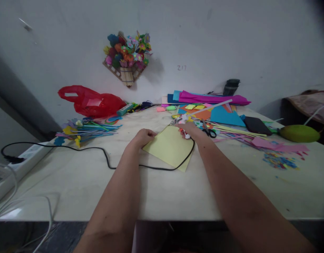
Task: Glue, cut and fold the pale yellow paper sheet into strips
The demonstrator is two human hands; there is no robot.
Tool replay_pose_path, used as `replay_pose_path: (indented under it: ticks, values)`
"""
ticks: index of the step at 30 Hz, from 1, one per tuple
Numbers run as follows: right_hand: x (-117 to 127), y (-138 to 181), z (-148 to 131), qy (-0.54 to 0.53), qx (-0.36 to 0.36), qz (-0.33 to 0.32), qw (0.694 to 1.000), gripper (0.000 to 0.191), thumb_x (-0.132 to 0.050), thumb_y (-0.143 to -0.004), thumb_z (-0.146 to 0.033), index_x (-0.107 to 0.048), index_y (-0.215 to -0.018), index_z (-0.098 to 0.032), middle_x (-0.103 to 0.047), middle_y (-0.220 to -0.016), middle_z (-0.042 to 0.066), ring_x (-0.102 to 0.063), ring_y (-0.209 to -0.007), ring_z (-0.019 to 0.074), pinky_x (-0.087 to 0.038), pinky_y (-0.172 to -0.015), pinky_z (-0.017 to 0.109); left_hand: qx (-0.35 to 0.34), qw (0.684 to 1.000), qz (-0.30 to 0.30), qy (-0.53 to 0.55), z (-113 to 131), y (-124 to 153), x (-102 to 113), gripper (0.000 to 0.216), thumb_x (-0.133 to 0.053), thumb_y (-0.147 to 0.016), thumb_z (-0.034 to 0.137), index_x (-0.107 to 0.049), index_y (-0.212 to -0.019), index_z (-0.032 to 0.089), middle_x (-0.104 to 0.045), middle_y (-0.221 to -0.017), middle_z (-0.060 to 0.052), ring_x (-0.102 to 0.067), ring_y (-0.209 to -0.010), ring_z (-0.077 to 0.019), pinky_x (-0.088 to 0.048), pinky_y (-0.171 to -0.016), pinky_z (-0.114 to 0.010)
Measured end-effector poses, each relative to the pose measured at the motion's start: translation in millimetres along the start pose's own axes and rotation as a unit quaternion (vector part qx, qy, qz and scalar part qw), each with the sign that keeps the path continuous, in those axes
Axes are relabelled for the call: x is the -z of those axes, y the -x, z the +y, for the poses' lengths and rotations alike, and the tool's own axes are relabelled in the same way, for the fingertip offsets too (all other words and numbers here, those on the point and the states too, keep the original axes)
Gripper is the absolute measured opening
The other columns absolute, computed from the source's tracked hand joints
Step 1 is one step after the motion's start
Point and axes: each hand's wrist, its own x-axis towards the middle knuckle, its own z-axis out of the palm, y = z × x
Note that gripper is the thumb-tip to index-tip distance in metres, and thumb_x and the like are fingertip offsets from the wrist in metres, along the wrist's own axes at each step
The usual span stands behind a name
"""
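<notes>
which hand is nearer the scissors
Right: the right hand is just left of the scissors; the left hand is farther off, by the left edge of the yellow paper.

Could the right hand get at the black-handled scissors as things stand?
Probably yes: the scissors lie close beside the right hand, handles uncovered, though it would likely have to put down the white tool first.

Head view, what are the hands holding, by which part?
Right hand holds the glue gun by its handle; left hand is at the yellow sheet, grip unclear.
</notes>
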Motion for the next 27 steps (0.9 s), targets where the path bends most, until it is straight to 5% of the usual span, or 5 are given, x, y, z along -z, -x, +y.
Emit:
replay_pose_path:
  ticks: [17, 27]
  values:
    - [10, 8, 0, 0.034, 0.039, -0.081, 0.995, 0.046, -0.060, -0.068, -0.059, -0.053, -0.058, -0.014, -0.059, -0.046, 0.004, -0.045, -0.033, 0.0070, -0.037, -0.040, 0.020, -0.002, 1.000, -0.003, 0.011, -2, -1, -1, 0.034, -0.056, -0.060, 0.018, -0.070, -0.091, 0.015, -0.066, -0.073, -0.002, -0.058, -0.068, -0.0152, -0.042, -0.060, -0.022]
    - [2, 6, -1, 0.041, 0.015, -0.019, 0.999, 0.046, -0.057, -0.070, -0.059, -0.048, -0.056, -0.016, -0.049, -0.038, 0.000, -0.047, -0.034, 0.0102, -0.037, -0.039, 0.021, -0.003, 1.000, 0.000, 0.002, -2, -1, -1, 0.035, -0.055, -0.060, 0.016, -0.069, -0.092, 0.015, -0.067, -0.075, -0.002, -0.058, -0.070, -0.0152, -0.043, -0.062, -0.022]
